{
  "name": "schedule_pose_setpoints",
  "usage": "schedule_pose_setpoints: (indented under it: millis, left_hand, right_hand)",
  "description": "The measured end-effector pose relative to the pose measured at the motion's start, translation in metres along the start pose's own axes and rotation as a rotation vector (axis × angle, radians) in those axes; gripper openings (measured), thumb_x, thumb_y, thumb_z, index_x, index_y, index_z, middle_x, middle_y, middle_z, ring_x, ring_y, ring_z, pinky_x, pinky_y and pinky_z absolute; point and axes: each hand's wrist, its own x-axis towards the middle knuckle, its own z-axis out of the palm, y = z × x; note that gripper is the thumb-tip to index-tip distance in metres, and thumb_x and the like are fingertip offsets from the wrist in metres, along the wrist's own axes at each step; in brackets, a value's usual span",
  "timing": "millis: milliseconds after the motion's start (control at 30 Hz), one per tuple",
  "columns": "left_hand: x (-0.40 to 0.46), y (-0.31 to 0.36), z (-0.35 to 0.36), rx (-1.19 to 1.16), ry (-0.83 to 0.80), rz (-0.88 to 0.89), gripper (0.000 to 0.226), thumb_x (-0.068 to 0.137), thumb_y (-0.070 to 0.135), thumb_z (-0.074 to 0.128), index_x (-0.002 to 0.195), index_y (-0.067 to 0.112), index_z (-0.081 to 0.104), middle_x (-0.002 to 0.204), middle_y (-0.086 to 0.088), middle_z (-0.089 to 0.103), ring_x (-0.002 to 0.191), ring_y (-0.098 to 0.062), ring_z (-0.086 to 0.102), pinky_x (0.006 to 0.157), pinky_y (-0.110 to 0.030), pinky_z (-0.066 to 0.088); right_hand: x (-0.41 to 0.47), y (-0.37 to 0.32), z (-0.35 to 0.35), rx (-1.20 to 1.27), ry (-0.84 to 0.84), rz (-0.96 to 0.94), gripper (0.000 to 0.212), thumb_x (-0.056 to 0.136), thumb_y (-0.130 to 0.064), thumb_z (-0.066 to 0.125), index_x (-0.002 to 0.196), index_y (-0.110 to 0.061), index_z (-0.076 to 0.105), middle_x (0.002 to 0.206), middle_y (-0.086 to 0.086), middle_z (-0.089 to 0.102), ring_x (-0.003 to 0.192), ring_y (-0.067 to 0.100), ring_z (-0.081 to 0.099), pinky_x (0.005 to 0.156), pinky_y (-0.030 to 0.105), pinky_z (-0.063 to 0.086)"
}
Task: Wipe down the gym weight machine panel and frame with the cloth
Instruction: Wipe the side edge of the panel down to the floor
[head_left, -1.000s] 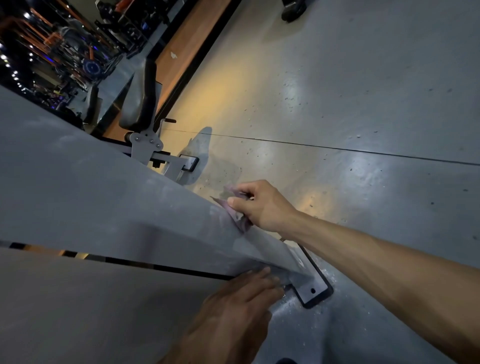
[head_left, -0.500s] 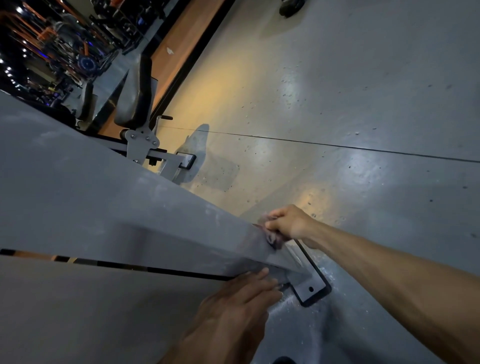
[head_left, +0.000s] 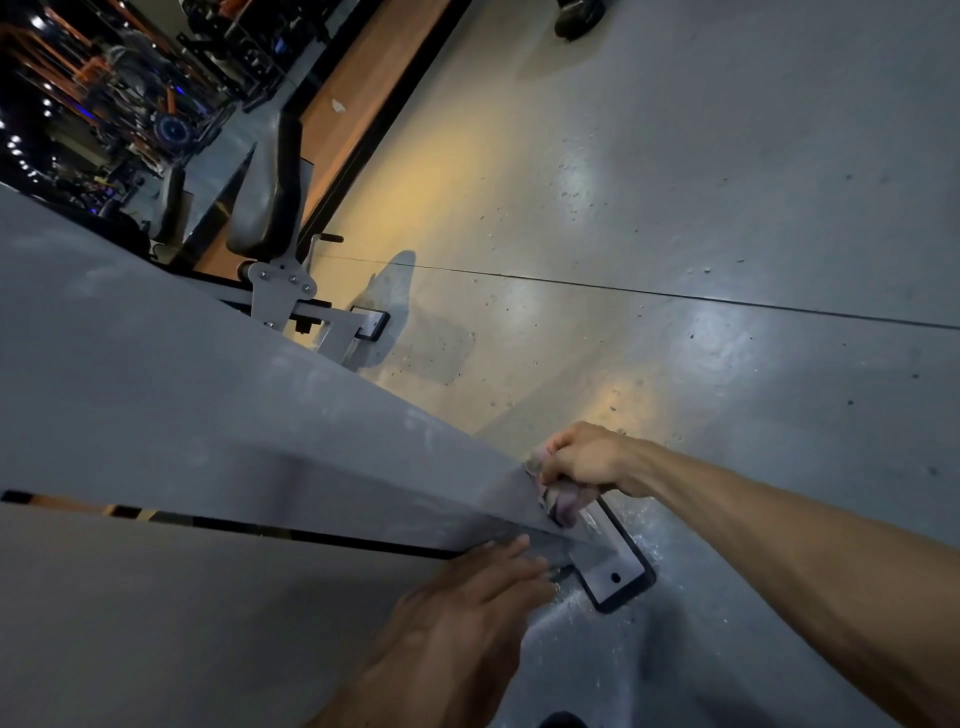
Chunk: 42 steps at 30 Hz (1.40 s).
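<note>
— What is held in the right hand (head_left: 592, 460)?

— A bunched cloth (head_left: 561, 501), pinkish-grey, is gripped there. The fingers are curled tightly round it, so only a crumpled wad is seen below the knuckles. It is pressed against the lower edge of the grey panel (head_left: 218, 415), close to the bottom corner.

— And where is that corner set?

— Just above a grey foot plate (head_left: 615, 564) with a black rim and one bolt hole, which is laid flat on the floor (head_left: 675, 208). The cloth is seen touching the panel edge, right beside the near end of that plate.

— How is the left hand (head_left: 457, 618) placed?

— It is laid flat on the machine frame (head_left: 208, 623), below the dark slot that runs between the frame and the panel. Its fingers (head_left: 511, 553) are stretched out nearly straight and spread a little, with the tips reaching the slot's lower end. Nothing is held by them; the surface is only pressed on.

— Is the thumb seen?

— Not clearly; it is lost in shadow.

— What else is shown?

— A padded seat (head_left: 270, 192) on a grey bracket is seen further up, beyond the panel's upper edge. A thin dark seam is drawn across the speckled floor, and pale specks are scattered round the foot plate. Dim equipment with small lights is made out in the upper left corner.
</note>
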Motion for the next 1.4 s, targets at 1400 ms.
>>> schedule_pose_setpoints:
  millis: [1400]
  left_hand:
    - [-0.050,0.017,-0.113,-0.106,-0.242,-0.542,0.030,0.099,0.021,0.046,0.118,0.022,0.070,0.123,0.003,0.071,0.114,-0.020,0.063,0.098,-0.035,0.050]
  right_hand:
    - [-0.143,-0.056,0.124,0.153,0.598,-0.324,0.022,0.088,-0.006,0.060,0.080,-0.019,0.045,0.077,0.005,0.056,0.072,0.020,0.052,0.067,0.035,0.043]
